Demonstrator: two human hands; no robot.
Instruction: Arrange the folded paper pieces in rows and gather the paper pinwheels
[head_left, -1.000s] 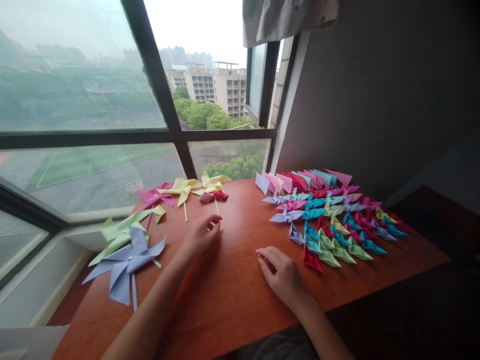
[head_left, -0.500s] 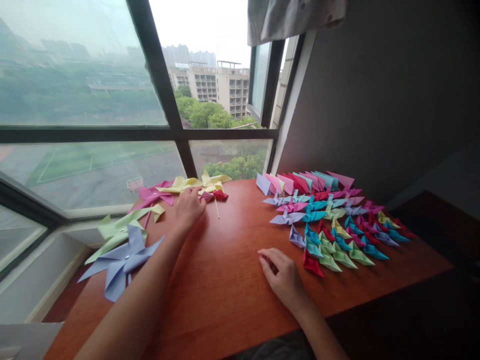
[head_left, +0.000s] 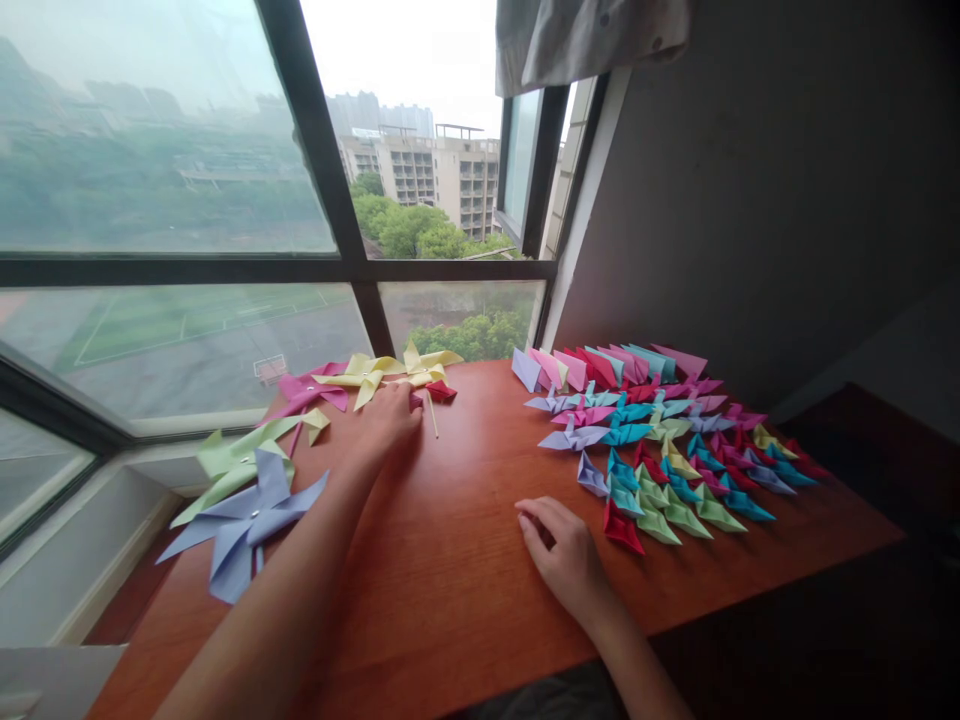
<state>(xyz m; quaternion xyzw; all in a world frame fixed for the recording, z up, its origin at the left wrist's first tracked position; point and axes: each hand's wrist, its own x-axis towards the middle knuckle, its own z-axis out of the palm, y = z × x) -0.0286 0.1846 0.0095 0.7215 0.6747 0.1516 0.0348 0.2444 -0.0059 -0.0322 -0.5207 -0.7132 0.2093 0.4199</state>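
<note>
Pink origami (head_left: 416, 401) lies toward the far end of the table (head_left: 450, 560), mostly hidden by your left hand (head_left: 396, 412), with only a small patch showing at the fingertips. Nearest you, your 2 forearms reach in from the bottom. Your right hand (head_left: 564, 555) is low over bare wood, well apart from the left, its fingers loosely curled with a narrow gap between thumb and forefinger. Just beyond it, to the right, is a red boat (head_left: 622, 527), with green boats (head_left: 686, 512) close by.

On your left lies a blue pinwheel (head_left: 255, 512), just beside your left forearm; behind it, and partly covered by it, is a green pinwheel (head_left: 232, 465). Farther out, your left hand is bent down over the pink origami; you have its fingers drawn in, but I cannot tell whether they grip it. A thin yellow stick (head_left: 433, 418) lies just to its right, and red origami (head_left: 442, 391) is just past that.

Along the far left you have 1 magenta pinwheel (head_left: 307, 390) and 2 yellow pinwheels (head_left: 365, 375). Across from them, cranes (head_left: 574, 435) sit in rows, backed by a line of folded triangles (head_left: 526, 368). Past the table stand a grey wall (head_left: 712, 220) and a window (head_left: 354, 270), with trees (head_left: 409, 228) and buildings (head_left: 465, 185) outside.
</note>
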